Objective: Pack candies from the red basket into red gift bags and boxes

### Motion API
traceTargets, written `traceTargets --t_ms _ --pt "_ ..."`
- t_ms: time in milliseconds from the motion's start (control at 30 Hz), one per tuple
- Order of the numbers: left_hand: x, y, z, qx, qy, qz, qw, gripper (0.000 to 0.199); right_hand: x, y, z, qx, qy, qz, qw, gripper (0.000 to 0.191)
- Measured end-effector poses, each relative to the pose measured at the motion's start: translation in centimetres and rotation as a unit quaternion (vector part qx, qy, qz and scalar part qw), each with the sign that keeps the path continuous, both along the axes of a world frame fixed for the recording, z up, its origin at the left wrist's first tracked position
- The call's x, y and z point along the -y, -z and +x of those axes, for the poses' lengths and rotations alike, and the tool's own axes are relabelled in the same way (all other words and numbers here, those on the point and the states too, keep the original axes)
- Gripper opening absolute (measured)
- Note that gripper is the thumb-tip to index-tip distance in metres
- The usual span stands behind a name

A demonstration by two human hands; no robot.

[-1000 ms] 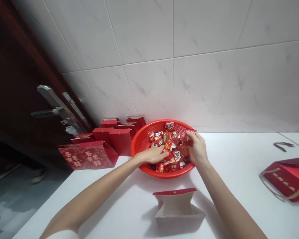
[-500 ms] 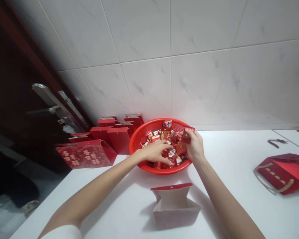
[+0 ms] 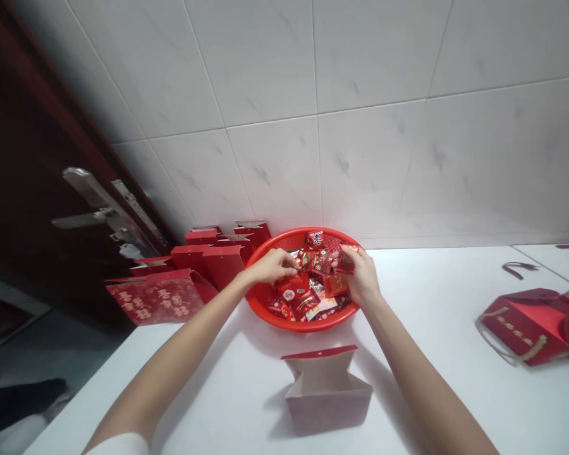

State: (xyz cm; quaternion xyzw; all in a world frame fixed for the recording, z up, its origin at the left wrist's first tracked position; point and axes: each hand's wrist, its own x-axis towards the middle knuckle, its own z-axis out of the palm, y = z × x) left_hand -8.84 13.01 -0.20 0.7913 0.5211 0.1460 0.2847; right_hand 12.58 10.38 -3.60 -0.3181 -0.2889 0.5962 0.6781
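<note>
A red plastic basket full of wrapped sweets stands on the white table near the tiled wall. My left hand is over its left part, fingers pinched at a small dark-wrapped sweet. At the right rim my right hand is closed round a red packet. More red packets, such as one with a dark character label, lie in the basket. In front of it stands a red paper bag, its pale mouth open and its flap towards the basket.
Several red paper bags stand at the left against the wall, beside a patterned one. On the right are a red box with a rope handle and a dark cord. A dark door is at the left.
My left hand has moved from the basket's middle up and left, and its fingers have closed. The sweets under it have shifted. My right hand still holds a red packet.
</note>
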Motion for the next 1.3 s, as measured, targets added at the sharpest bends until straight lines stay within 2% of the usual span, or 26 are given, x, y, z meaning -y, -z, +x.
traceTargets --t_ms 100,200,400,467,567,633,700,767,867,967,1067,1167,1300 --pt "0.2 -0.6 -0.5 0.047 -0.033 0.015 0.998 0.02 -0.1 0.2 0.1 0.012 -0.013 0.004 1.0 0.02" --pt "0.4 -1.1 -0.8 0.05 -0.068 0.062 0.994 0.026 -0.2 0.4 0.1 0.019 -0.023 0.008 1.0 0.019" --pt "0.6 -1.1 -0.6 -0.037 -0.145 0.177 0.973 0.031 -0.3 0.7 0.1 0.015 -0.029 0.008 0.999 0.018" --pt "1.1 -0.5 0.2 -0.063 -0.109 0.202 0.971 0.031 -0.4 0.7 0.1 0.012 -0.029 0.01 0.999 0.017" --pt "2.2 0.6 2.4 -0.08 0.052 0.147 0.985 0.027 -0.4 0.6 0.0 0.017 -0.025 0.009 1.0 0.018" --pt "3.0 1.2 4.0 -0.111 0.135 0.093 0.98 0.03 -0.3 0.6 0.0 0.019 -0.019 0.008 1.0 0.017" --pt "3.4 1.6 5.3 -0.156 0.163 0.046 0.973 0.033 -0.2 0.5 0.0 0.016 -0.015 0.008 1.0 0.017" --pt "3.3 1.7 5.7 -0.174 0.154 0.04 0.972 0.031 -0.1 0.3 0.0 0.014 -0.015 0.006 1.0 0.018" --pt "2.2 1.5 4.8 -0.105 0.084 0.084 0.987 0.033 0.0 0.2 0.1 0.019 -0.016 -0.001 1.0 0.018" --pt "0.6 1.4 2.9 0.052 -0.005 0.049 0.997 0.037 0.0 0.2 0.1 0.024 -0.017 -0.002 1.0 0.018" --pt "-0.6 1.3 1.4 0.195 -0.074 -0.021 0.978 0.044 -0.1 0.3 0.0 0.023 -0.016 0.004 1.0 0.017" --pt "-0.8 1.1 1.0 0.274 -0.126 -0.051 0.952 0.049 -0.1 0.4 0.0 0.022 -0.02 0.002 1.0 0.017" --pt "-0.4 0.8 1.5 0.328 -0.128 -0.039 0.935 0.054 0.1 0.1 0.1 0.041 -0.04 0.004 0.998 0.012"
